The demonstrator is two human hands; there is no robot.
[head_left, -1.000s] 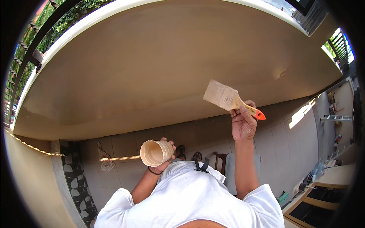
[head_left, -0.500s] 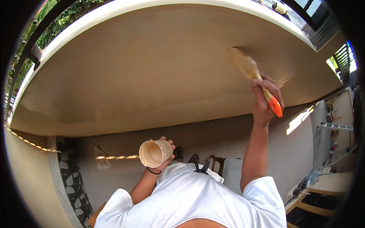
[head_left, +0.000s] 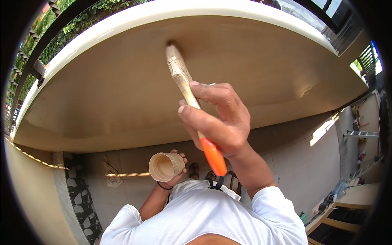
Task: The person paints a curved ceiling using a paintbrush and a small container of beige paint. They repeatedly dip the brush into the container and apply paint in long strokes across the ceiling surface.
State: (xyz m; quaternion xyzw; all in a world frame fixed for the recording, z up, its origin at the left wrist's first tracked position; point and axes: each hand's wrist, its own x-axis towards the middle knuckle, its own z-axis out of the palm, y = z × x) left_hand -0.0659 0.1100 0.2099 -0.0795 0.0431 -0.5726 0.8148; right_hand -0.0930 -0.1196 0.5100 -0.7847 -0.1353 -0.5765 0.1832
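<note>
My right hand (head_left: 220, 118) is closed on the wooden handle of a paintbrush (head_left: 181, 83), which has pale paint on it and an orange tip on the handle. The brush's bristles press against the smooth tan curved wall (head_left: 261, 61) in front of me, high up and left of centre, below its white top edge. My left hand (head_left: 178, 171) is lower, at my body, wrapped round a pale cup (head_left: 165, 166) with its open mouth facing up; a thin coating of cream shows inside it.
A black railing (head_left: 30, 55) and shrubs are beyond the wall's top. Below lies a tiled floor (head_left: 286, 155) with a crumpled cloth (head_left: 111, 173) and a chair behind my right arm. A ladder (head_left: 361, 134) and cabinets (head_left: 343, 220) stand at the right. A pebbled strip runs along the left.
My right hand and brush have risen onto the wall, then swept leftward across it toward the upper middle. My left hand with the cup has stayed nearly in place.
</note>
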